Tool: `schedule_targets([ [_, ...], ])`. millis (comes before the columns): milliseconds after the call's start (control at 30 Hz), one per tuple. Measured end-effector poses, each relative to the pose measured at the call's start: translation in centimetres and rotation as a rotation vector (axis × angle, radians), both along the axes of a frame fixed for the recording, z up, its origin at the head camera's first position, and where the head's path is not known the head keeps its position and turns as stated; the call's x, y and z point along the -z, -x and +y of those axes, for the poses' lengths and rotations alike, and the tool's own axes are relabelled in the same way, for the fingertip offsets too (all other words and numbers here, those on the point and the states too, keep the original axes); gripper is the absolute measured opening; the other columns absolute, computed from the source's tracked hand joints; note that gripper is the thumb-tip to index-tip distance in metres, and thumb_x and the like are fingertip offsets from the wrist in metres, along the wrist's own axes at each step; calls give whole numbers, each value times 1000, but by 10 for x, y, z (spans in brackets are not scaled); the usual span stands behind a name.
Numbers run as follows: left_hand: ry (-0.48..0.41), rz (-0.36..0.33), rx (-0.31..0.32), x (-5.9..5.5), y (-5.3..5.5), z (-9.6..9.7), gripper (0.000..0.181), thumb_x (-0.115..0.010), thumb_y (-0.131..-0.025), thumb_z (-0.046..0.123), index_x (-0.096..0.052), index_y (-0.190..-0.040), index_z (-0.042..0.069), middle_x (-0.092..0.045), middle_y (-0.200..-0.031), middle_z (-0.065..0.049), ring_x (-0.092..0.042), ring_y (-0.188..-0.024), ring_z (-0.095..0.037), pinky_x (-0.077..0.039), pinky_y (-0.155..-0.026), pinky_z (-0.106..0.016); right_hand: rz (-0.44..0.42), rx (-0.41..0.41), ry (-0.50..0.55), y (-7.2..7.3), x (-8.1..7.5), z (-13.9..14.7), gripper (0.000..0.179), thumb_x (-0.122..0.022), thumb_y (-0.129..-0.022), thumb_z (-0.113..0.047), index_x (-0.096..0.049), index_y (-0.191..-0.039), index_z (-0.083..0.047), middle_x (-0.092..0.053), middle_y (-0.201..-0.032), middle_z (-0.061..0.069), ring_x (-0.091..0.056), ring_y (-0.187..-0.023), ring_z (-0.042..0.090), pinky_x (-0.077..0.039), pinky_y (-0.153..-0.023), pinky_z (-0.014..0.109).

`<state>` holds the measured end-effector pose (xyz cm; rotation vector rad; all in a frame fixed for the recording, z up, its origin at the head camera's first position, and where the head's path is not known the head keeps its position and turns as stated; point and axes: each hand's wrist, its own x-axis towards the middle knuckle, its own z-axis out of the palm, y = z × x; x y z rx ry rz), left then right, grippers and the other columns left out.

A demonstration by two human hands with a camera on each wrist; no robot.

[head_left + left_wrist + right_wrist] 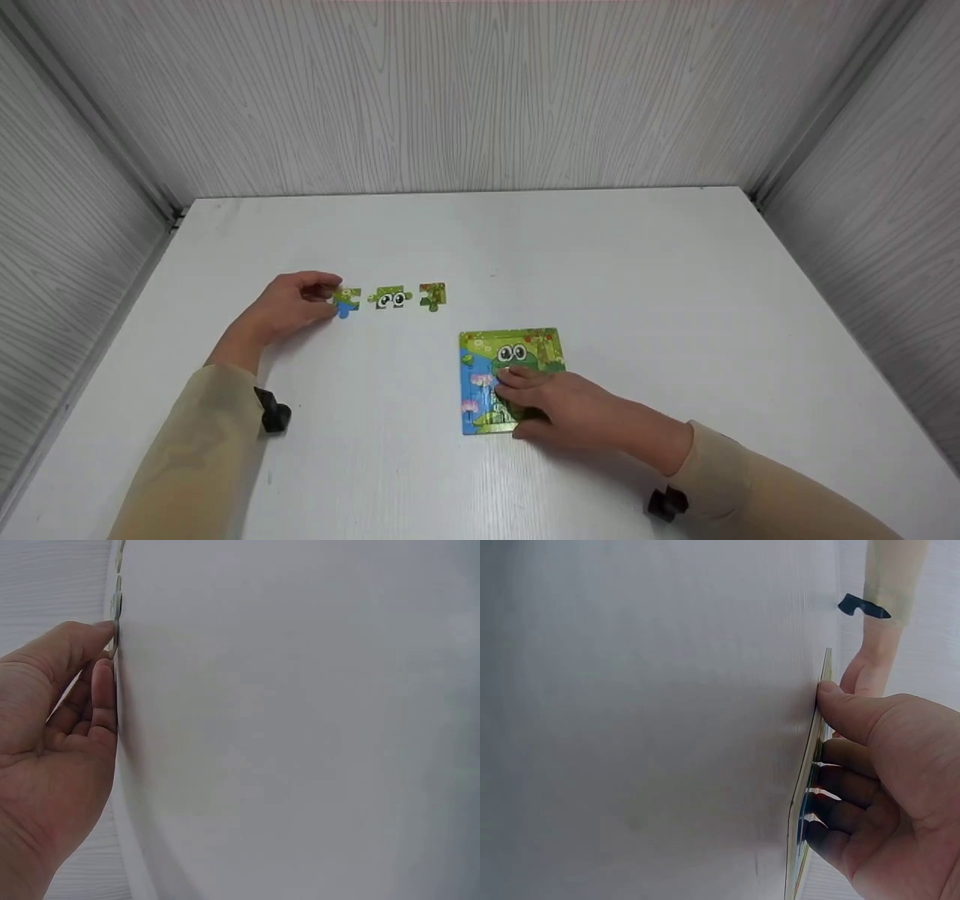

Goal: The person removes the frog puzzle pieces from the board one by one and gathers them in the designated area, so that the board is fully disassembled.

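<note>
Just right of centre on the white tabletop (360, 465), the square frog jigsaw board (466, 384) lies flat, picture side up. The right hand (574, 409) rests over its lower right part: the fingers lie close together with their tips on the picture, and the thumb touches the near edge. How firmly they press cannot be told.

Up and to the left of the board, three loose puzzle pieces form a spaced row: a blue-and-green piece (347, 298), a piece with frog eyes (390, 297) and a tree piece (433, 294). The left hand (287, 304) pinches the blue-and-green piece at its left side between thumb and forefinger; the other fingers curl inward.

The step in hand appears to be handling the end piece of the row while the board is steadied. The next move probably calls for keeping the pinch light, turning the piece as little as possible, and matching its colours to the board's upper left corner.

Behind the tabletop stands a wood-grain panel (480, 97).
</note>
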<state>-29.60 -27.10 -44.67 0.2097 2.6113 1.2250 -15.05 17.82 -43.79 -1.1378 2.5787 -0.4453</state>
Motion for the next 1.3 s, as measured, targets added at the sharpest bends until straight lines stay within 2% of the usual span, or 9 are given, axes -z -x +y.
schedule_targets([
  [200, -32, 8, -21, 1, 2, -4, 52, -72, -100, 12, -57, -150, 4, -60, -143, -18, -55, -130, -33, -43, -112, -48, -5, -7, 2, 3, -1, -1, 65, -68, -105, -36, -46, -160, -9, -36, -169, 7, -32, -156, 27, -39, -118, 50],
  [333, -54, -1, -47, -3, 2, -4, 51, -72, -101, 13, -58, -150, 5, -60, -143, -16, -54, -130, -31, -42, -113, -47, -9, -12, 10, 6, -1, -2, 66, -68, -105, -36, -45, -161, -9, -36, -169, 7, -32, -156, 27, -40, -118, 50],
  [467, -67, 3, -55, -12, 1, 3, 52, -72, -102, 16, -57, -151, 6, -58, -146, -16, -53, -133, -32, -42, -114, -48, -21, -10, 28, 9, 0, -2, 66, -68, -105, -38, -45, -161, -10, -36, -169, 7, -32, -156, 27, -40, -117, 50],
  [567, -68, 25, -44, -24, -1, 14, 53, -72, -102, 19, -56, -151, 7, -58, -148, -15, -52, -135, -32, -43, -115, -50, -29, -4, 44, 12, 1, -1, 66, -66, -106, -39, -45, -161, -10, -36, -169, 7, -32, -156, 26, -39, -118, 50],
  [733, -102, 80, 41, -46, -3, 42, 52, -74, -101, 19, -58, -150, 7, -58, -148, -16, -55, -135, -31, -46, -112, -48, -28, 17, 73, 16, 3, -1, 63, -67, -106, -36, -46, -160, -10, -37, -168, 6, -33, -156, 25, -40, -117, 49],
  [900, -141, 140, 170, -59, -6, 77, 47, -76, -99, 16, -64, -144, 9, -64, -139, -11, -59, -129, -31, -50, -107, -44, -7, 31, 84, 16, 3, -2, 63, -68, -105, -36, -48, -160, -12, -37, -169, 5, -33, -156, 28, -41, -116, 50],
  [1133, -165, 209, 351, -64, -16, 128, 42, -77, -96, 13, -69, -138, 8, -69, -129, -8, -62, -121, -34, -52, -104, -42, 84, 2, 139, 10, 1, 16, 53, -72, -103, -30, -60, -151, -10, -42, -166, 4, -41, -151, 28, -48, -111, 49],
  [1300, -144, 211, 453, -61, -23, 159, 43, -78, -97, 17, -70, -138, 10, -69, -130, -4, -62, -120, -32, -53, -103, -41, 92, 48, 102, 2, -1, 35, 49, -73, -102, -30, -65, -147, -10, -50, -161, 7, -49, -146, 30, -50, -108, 50],
])
